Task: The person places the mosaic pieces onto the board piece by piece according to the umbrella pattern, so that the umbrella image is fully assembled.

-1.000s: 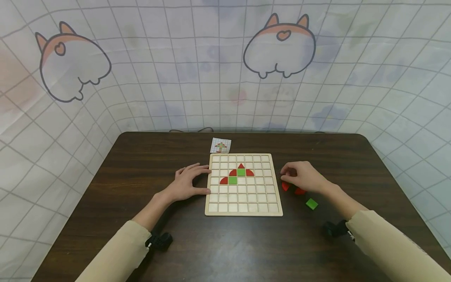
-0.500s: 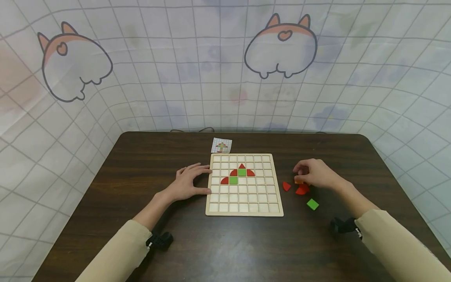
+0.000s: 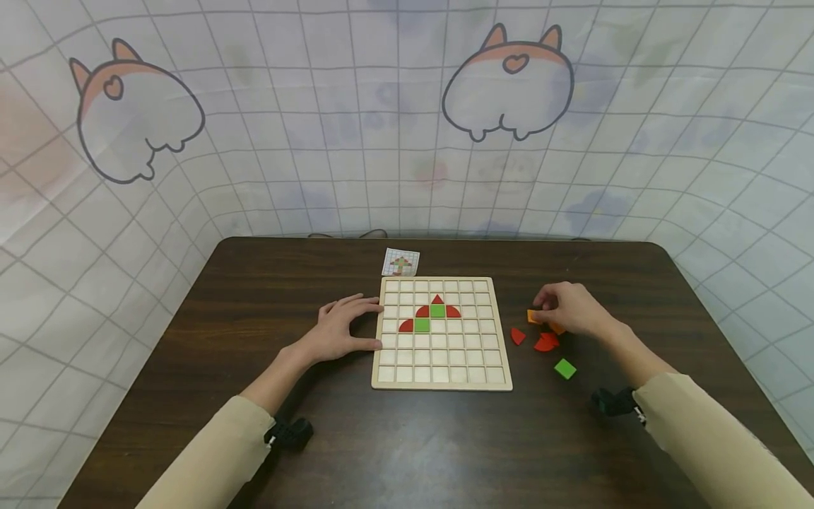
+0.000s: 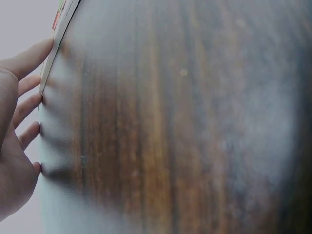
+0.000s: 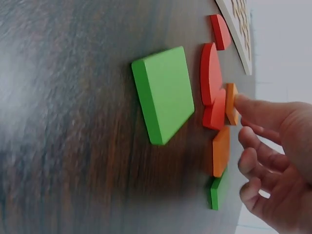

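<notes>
My left hand [image 3: 337, 332] has its fingers spread, with thumb and fingertips against the left edge of a pale wooden grid board [image 3: 445, 376]. Red and green pieces, including a red triangle [image 3: 437, 300] and a green square [image 3: 437, 311], lie in the board's cells. Right of the board, my right hand [image 3: 569, 307] pinches an orange tile [image 5: 231, 100] low over the table, its other fingers loosely curled. Beside it lie a second orange tile [image 5: 222, 152], red quarter-circle pieces [image 3: 545, 343] and a green tile [image 5: 219, 190] partly hidden behind the orange one.
A small printed pattern card [image 3: 400, 262] lies behind the board's top edge. Nearer to me on the right is a loose green square tile [image 3: 564, 369]. One red piece [image 3: 518, 336] sits close to the board's right edge. A patterned cloth [image 3: 407, 184] rises behind the table.
My right hand has moved right and back from the red piece near the board to the orange tiles, uncovering the red pieces. My left hand stays at the board's edge.
</notes>
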`<action>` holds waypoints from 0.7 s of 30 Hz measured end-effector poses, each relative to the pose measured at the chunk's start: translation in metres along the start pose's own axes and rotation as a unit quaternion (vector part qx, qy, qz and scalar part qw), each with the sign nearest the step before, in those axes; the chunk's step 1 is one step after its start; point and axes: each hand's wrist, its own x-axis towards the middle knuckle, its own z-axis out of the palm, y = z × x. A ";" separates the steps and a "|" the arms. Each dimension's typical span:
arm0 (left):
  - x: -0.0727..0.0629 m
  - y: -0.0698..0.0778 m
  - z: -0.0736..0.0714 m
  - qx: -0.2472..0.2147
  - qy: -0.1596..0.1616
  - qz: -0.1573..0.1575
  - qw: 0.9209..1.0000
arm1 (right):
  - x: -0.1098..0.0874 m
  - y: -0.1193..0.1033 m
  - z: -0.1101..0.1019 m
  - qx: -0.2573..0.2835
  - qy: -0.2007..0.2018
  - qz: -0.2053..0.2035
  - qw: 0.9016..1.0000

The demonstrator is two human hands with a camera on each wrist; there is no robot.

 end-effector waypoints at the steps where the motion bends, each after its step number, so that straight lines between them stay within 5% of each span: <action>1: 0.000 0.000 0.000 0.001 0.000 0.001 1.000 | 0.001 0.000 0.001 -0.004 0.007 -0.001 1.000; 9: 0.000 -0.001 0.000 0.003 0.001 0.003 1.000 | 0.005 -0.002 0.003 -0.022 0.034 0.002 0.999; 21: 0.001 -0.002 0.001 0.003 -0.001 0.003 1.000 | 0.005 0.000 -0.004 -0.014 -0.002 0.003 1.000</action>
